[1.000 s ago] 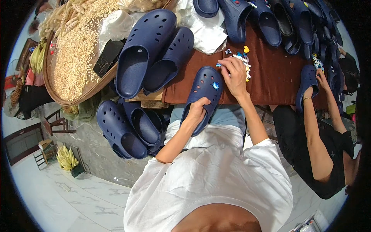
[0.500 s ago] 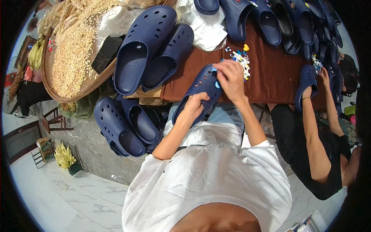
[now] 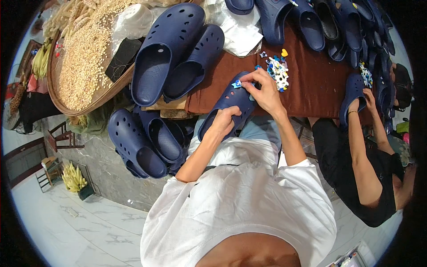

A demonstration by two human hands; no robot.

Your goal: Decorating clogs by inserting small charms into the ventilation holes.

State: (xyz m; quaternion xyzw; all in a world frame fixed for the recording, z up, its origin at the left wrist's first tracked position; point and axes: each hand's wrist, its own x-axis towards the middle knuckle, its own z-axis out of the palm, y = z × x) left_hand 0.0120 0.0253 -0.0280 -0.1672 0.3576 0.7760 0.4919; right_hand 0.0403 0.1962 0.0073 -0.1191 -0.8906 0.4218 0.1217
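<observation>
A navy clog (image 3: 227,101) with round vent holes is held over the near edge of the brown-covered table. My left hand (image 3: 223,121) is closed around its heel end, thumb on top. Over the toe, my right hand (image 3: 264,91) pinches a small blue and white shoe charm (image 3: 237,84) against the holed upper. Whether the charm's stud is in a hole cannot be seen. Beside my right hand lies a pile of white, blue and yellow charms (image 3: 278,73), with a yellow heart-shaped charm (image 3: 284,52) just beyond it.
Two large navy clogs (image 3: 171,38) stand left of my hands, next to a round woven tray (image 3: 55,91) of pale grains. More clogs (image 3: 133,144) hang below at left; others (image 3: 309,26) line the back. At right, a co-worker's hand (image 3: 369,99) is at another clog (image 3: 353,91).
My right hand has shifted slightly, and the charm in its fingers now shows clearly over the toe. The co-worker's hand has come down from the charms toward their clog.
</observation>
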